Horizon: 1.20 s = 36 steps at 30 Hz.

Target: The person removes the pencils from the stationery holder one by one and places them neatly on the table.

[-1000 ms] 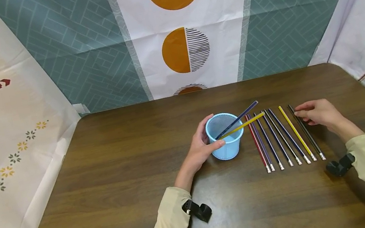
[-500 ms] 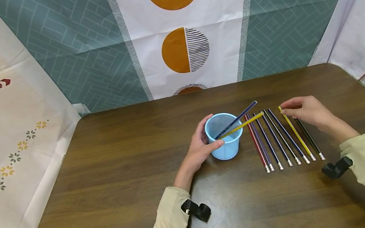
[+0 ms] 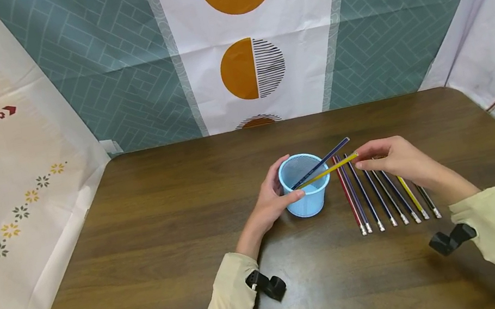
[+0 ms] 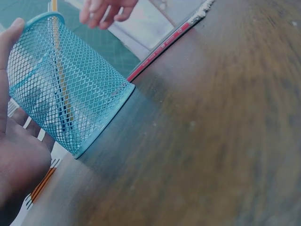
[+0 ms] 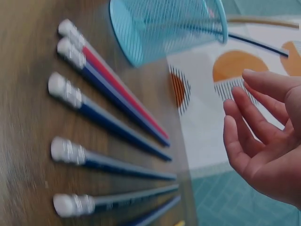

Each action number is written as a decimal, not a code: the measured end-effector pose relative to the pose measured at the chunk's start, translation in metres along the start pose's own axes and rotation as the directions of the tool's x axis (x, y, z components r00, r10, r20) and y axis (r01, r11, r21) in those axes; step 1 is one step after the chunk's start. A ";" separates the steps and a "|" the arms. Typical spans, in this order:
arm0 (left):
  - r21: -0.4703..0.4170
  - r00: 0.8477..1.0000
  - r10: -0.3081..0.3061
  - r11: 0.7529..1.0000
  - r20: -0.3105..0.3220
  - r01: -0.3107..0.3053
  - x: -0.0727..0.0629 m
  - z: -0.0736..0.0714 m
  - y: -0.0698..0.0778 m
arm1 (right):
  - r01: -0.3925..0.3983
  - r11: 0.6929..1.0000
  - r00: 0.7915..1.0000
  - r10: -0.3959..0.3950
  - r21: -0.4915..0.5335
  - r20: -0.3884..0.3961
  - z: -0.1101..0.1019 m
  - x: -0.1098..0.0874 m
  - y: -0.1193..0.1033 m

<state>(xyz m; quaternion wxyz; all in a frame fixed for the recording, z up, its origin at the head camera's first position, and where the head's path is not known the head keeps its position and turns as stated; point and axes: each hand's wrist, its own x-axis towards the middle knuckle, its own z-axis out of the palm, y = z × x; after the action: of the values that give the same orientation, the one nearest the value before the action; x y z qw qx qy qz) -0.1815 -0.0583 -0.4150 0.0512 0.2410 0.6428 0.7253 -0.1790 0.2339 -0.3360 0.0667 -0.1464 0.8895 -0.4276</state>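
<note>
My left hand (image 3: 268, 203) grips a light blue mesh pencil cup (image 3: 307, 203) from its left side, thumb near the front rim. The cup stands on the table, and a dark blue pencil (image 3: 332, 151) and a yellow pencil (image 3: 340, 163) lean out of it to the right. Over the far ends of the row, my right hand (image 3: 394, 157) hovers close to the yellow pencil's tip. In the right wrist view its fingers (image 5: 256, 120) are loosely bent with nothing between them. Below lies a row of pencils, from a red pencil (image 3: 349, 197) to a dark pencil (image 3: 428, 201).
The row's pencils lie side by side, eraser ends toward me; another yellow pencil (image 3: 412, 196) is among them. The brown wooden table (image 3: 169, 245) meets a patterned cloth (image 3: 131, 86) at its back edge. A black wrist camera (image 3: 268, 286) sits on the left sleeve.
My right hand has moved left from the dark pencil at the row's right end, across the row, toward the cup. The left hand and the cup have stayed in place.
</note>
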 end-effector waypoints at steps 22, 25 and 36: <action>-0.002 1.000 0.005 1.000 0.007 -0.005 -0.001 0.000 0.000 | 0.080 0.971 0.997 -0.076 0.225 -0.025 0.034 0.001 -0.023; -0.005 1.000 0.005 1.000 0.005 -0.005 -0.001 0.000 0.000 | 0.092 0.961 0.996 -0.083 0.261 -0.045 0.036 0.002 -0.025; -0.014 1.000 -0.002 1.000 0.009 0.002 -0.001 0.000 0.002 | 0.084 0.960 0.995 -0.067 0.267 -0.073 0.042 0.003 -0.028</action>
<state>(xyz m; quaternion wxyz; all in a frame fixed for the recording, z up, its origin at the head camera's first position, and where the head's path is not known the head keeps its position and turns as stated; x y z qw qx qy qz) -0.1801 -0.0589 -0.4133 0.0565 0.2432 0.6377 0.7287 -0.1658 0.1854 -0.3408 0.0415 -0.1560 0.8186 -0.5512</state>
